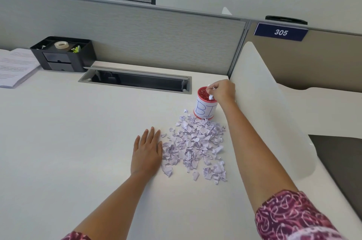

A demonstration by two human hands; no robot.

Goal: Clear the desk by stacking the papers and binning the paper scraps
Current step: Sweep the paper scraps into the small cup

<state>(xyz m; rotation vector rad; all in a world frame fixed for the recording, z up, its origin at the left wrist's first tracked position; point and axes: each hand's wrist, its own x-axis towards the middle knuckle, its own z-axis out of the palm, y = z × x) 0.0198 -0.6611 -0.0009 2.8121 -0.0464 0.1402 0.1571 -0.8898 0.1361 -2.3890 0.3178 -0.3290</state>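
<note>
Bin (205, 109) with "BI", sign (280, 32) "305"

White surface (78, 132), matte. Far left: stack of printed papers (15, 65), partly out of frame. Just beside it, against back partition: black desk organizer (62, 53). Back centre: recessed cable tray (135, 81), open. Right, near side divider: small red bin (204, 109), upright, white label lettered "BI". Paper scraps (195, 145) in loose pile, touching bin's foot, spreading toward viewer. Left hand (147, 151) flat, palm down, at pile's left edge.
</note>
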